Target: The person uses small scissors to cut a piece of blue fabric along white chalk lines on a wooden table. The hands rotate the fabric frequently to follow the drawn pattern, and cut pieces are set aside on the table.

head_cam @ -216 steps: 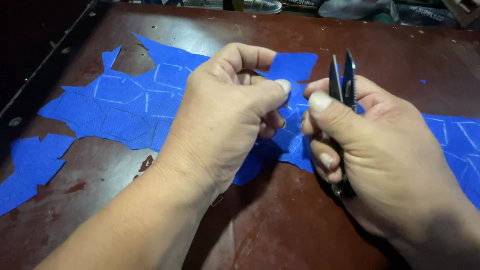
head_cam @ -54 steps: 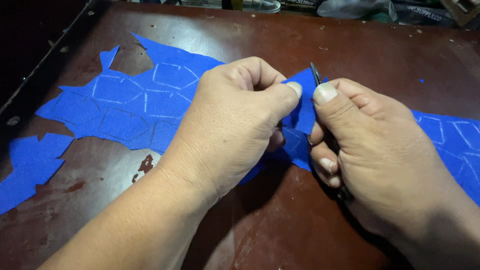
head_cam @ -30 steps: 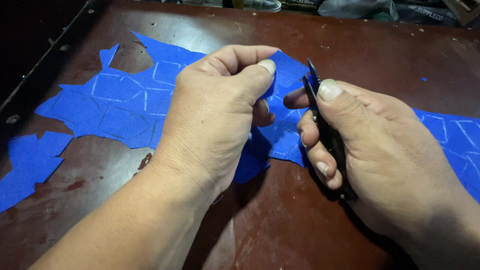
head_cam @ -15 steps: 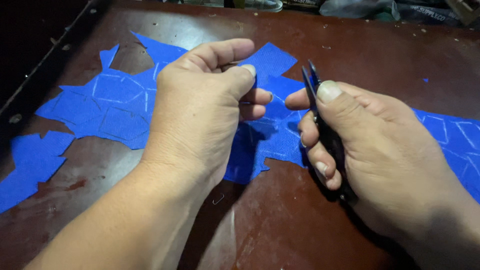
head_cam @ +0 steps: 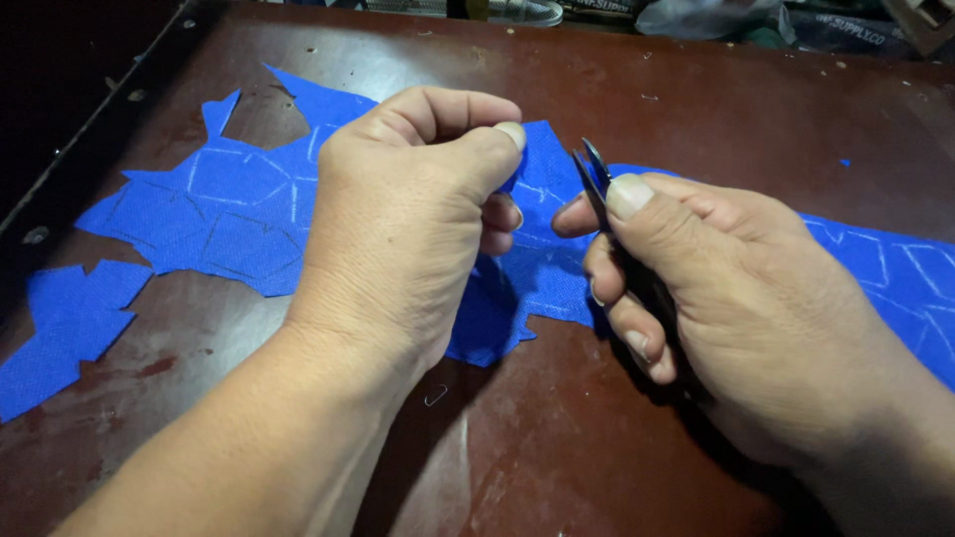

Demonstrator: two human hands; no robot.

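A woven blue fabric sheet (head_cam: 249,214), chalk-marked with outlines and jaggedly cut, is lying on the scuffed dark-red table (head_cam: 617,89). The left hand (head_cam: 408,219) is pinching its edge tightly; the right hand (head_cam: 716,298) is gripping small dark thread snips (head_cam: 594,174), blades nearly together, just beside the pinch.

Light is dim and warm, coming from above and ahead. It leaves a pale sheen on the far part of the desk (head_cam: 428,60) and dark shadows under both hands. The left edge falls to near black. Focus is sharp mid-frame, with mild bending at the edges.
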